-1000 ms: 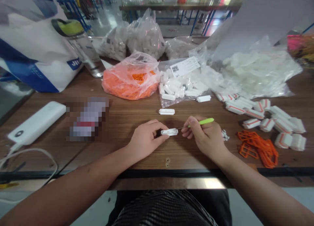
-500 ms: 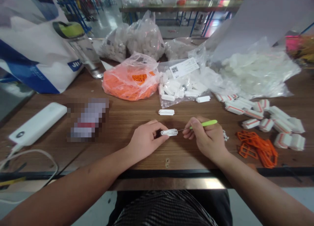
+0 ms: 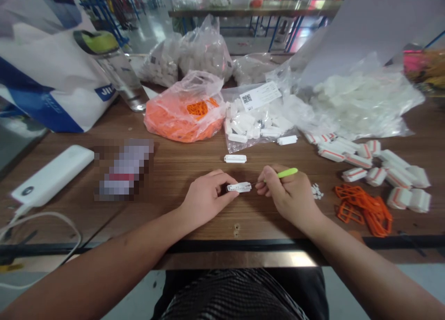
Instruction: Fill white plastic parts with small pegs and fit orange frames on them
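My left hand (image 3: pixel 206 195) pinches the left end of a small white plastic housing (image 3: pixel 239 187) with a row of dark marks along it. Between the thumb and fingers of my right hand (image 3: pixel 287 190) is a thin metal pick with a lime-green handle (image 3: pixel 288 172). Its tip meets the right end of the housing; whether it goes inside is too small to tell. Beyond my hands lies a second white housing (image 3: pixel 235 159). Tiny white pieces (image 3: pixel 316 191) are scattered just right of my right hand.
Orange frames (image 3: pixel 368 209) and white blocks with orange stripes (image 3: pixel 392 172) lie to the right. Behind are a bag of orange parts (image 3: pixel 184 111) and a bag of white housings (image 3: pixel 259 116). A bottle (image 3: pixel 121 74), a power bank (image 3: pixel 52 176) and a blurred-out item (image 3: pixel 125 169) are leftward.
My right hand has moved slightly left with the pick, closer to the housing, showing more of the tiny white pieces. My left hand keeps its hold.
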`<state>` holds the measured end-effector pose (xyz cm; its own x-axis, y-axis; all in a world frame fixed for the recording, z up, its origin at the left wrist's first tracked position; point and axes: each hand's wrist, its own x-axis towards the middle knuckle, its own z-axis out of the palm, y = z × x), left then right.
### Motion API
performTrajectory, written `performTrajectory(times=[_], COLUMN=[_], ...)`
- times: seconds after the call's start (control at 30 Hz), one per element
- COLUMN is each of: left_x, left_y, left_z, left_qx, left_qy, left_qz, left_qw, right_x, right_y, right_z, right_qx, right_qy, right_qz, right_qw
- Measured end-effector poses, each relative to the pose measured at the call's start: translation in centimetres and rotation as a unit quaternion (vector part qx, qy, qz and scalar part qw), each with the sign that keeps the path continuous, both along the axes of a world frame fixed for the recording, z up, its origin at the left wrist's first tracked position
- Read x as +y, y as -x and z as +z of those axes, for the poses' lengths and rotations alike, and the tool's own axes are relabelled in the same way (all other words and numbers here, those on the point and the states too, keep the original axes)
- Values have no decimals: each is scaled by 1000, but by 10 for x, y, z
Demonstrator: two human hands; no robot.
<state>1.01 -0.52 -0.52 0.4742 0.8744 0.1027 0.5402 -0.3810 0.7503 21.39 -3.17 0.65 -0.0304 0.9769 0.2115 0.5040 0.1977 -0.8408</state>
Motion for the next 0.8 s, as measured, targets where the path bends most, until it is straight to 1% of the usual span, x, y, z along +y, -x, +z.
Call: performTrajectory(times=[0.1,0.17,0.27,0.4,0.57,0.67,0.8], left_x=[0,0,0,0,0,0,-1], left_y=[0,1,1,1,1,1,1], left_z=[0,0,0,1,1,0,0], left_qx=[-2,0,4,5,12,8,-2], left_qy=[3,6,4,2,2,2,7], left_qz=[2,1,-1,-3,-4,-7,-6], left_qw=[1000,1000,1000,1000,1000,1000,1000], right_x=[-2,-3,-2,2,3,3,0], right_y=[1,1,1,1,2,0,-2], right_z=[-1,-1,0,2,-1,-3,-1], right_qx=[-22,10,80,102,109,103,43], right_qy=[-19,-22,-7,11,21,23,5], right_qz=[8,-3,-40,-52,-57,-43,-10], right_qw=[1000,1000,996,993,992,993,999])
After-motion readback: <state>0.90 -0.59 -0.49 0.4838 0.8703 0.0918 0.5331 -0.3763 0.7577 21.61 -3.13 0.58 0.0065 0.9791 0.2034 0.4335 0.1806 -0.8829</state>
